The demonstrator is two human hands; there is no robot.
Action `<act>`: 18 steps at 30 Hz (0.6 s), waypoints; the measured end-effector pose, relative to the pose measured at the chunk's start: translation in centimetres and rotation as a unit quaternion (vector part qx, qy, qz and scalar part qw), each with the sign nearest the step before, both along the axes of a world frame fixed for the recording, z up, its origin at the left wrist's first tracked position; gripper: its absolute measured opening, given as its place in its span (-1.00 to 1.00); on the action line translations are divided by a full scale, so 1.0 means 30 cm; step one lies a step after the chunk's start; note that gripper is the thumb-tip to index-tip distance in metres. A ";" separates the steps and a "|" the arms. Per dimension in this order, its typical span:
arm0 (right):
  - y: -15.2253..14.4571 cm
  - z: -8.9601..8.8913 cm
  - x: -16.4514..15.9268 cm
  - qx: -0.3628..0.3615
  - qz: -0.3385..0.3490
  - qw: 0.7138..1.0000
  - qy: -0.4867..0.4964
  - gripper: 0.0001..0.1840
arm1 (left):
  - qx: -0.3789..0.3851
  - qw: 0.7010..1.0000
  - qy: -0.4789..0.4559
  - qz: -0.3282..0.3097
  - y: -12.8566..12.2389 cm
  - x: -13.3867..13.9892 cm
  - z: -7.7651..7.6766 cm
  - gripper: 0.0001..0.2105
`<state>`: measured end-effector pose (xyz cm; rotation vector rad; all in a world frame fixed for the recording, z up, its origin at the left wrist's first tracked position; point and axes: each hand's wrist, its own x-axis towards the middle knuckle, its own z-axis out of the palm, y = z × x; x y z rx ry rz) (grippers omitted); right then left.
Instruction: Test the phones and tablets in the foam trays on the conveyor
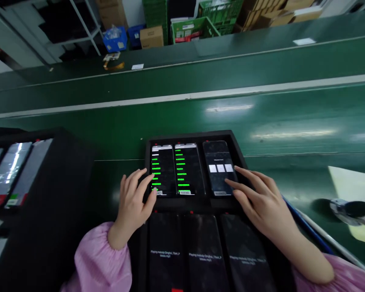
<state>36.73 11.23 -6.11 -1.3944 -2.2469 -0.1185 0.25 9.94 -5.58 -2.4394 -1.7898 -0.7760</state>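
Note:
Several smartphones lie face up in the slots of a black tray [182, 205] in front of me. My left hand [134, 198] is over the tray's left edge, fingers apart, its fingertips at the back-left phone [166, 170], whose screen lists green lines. A similar list lights the back-middle phone [190, 166]. On the right, my right hand [263, 198] spreads its fingers, with one fingertip at the screen of the back-right phone [220, 184], which shows three white boxes. In the near row, phones such as the middle one [203, 271] have dark screens with "Playing melody" text.
At left stands another black tray [57, 174] holding more phones. A watch-like metal object [353, 211] lies on pale paper [349, 182] at right. Across the green bench [121, 121] runs a white strip [170, 97]. Behind are green crates [194, 28] and cardboard boxes [152, 37].

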 end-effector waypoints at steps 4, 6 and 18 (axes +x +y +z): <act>0.003 -0.016 -0.006 0.015 0.011 1.000 0.014 -0.57 | 0.006 0.999 0.029 0.028 -0.010 -0.012 0.015 -0.66; 0.005 -0.017 -0.009 0.021 0.013 1.000 0.013 -0.56 | 0.002 0.999 0.032 0.031 -0.014 -0.010 0.019 -0.66; 0.007 -0.011 -0.005 0.051 0.025 0.998 0.009 -0.53 | 0.037 0.999 0.025 -0.017 -0.036 -0.008 0.049 -0.61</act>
